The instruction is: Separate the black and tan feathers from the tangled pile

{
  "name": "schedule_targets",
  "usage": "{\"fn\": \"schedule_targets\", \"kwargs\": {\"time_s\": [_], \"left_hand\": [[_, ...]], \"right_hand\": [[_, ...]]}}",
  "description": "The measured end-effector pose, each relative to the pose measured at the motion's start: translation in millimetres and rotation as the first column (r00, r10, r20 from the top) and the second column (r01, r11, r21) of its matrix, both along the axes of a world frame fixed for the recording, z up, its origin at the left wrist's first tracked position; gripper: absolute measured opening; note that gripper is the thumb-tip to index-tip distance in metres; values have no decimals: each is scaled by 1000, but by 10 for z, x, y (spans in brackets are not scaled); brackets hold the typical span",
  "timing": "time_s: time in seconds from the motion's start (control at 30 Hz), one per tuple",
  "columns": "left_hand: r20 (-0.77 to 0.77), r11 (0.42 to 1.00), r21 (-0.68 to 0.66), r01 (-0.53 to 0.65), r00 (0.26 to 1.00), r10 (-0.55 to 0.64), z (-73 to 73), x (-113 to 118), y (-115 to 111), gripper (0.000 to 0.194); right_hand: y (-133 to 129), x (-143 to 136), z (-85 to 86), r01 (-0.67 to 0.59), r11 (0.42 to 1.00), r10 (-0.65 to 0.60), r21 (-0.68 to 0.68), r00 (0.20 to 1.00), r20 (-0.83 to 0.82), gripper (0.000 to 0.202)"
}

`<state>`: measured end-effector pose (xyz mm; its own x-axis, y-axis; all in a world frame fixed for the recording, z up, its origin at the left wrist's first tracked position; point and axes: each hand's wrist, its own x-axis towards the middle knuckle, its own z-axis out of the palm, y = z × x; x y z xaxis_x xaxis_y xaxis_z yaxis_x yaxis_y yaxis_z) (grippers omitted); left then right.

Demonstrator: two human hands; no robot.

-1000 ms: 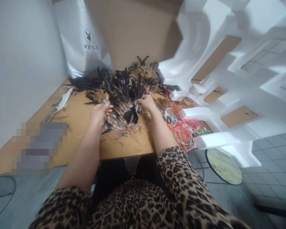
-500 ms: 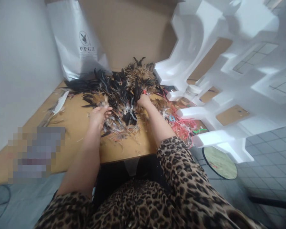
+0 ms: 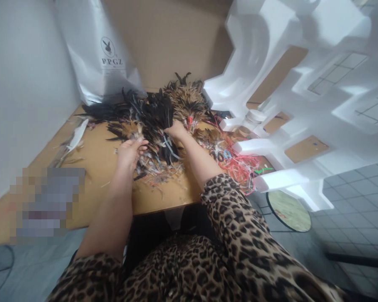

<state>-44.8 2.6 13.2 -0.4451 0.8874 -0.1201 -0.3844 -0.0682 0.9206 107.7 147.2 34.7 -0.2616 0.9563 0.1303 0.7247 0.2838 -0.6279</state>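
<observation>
My left hand (image 3: pixel 130 152) is pinched on a small bunch of brown and black feathers (image 3: pixel 130 129) at the left of the pile. To its right, my right hand (image 3: pixel 176 131) has its fingers closed on black feathers (image 3: pixel 159 110), which fan upward from it. A pale strip (image 3: pixel 168 147) hangs just below my right hand. Behind and right of that hand lies a brown feather bunch (image 3: pixel 187 98) with a red tie (image 3: pixel 189 120) at its base. Loose feather scraps (image 3: pixel 159 170) lie between my hands.
A silver bag (image 3: pixel 91 54) stands at the back left. White foam pieces (image 3: pixel 286 155) rise on the right, beside pink strings (image 3: pixel 244 167) and a white round container (image 3: pixel 255 116). One white feather (image 3: pixel 78 136) and a blurred-out object (image 3: pixel 48 201) lie on the left.
My right hand has moved left from beside the red tie to the black feathers, which now stand more upright. My left hand has hardly moved.
</observation>
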Motion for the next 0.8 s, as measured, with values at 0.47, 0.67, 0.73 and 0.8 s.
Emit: {"fn": "schedule_targets", "kwargs": {"time_s": [0.47, 0.67, 0.73, 0.8], "left_hand": [[3, 990, 25, -137, 991, 137, 19, -48, 24, 13], [5, 990, 35, -139, 990, 139, 11, -57, 16, 15], [8, 990, 37, -139, 990, 139, 16, -55, 10, 15], [6, 990, 28, -139, 990, 139, 22, -49, 4, 14]], "right_hand": [[-817, -176, -60, -352, 919, 299, 178, 916, 269, 35], [-551, -332, -175, -187, 979, 159, 76, 945, 285, 24], [-392, -327, -141, -108, 992, 94, 70, 978, 185, 25], [-278, -270, -77, -85, 994, 80, 73, 995, 62, 26]]}}
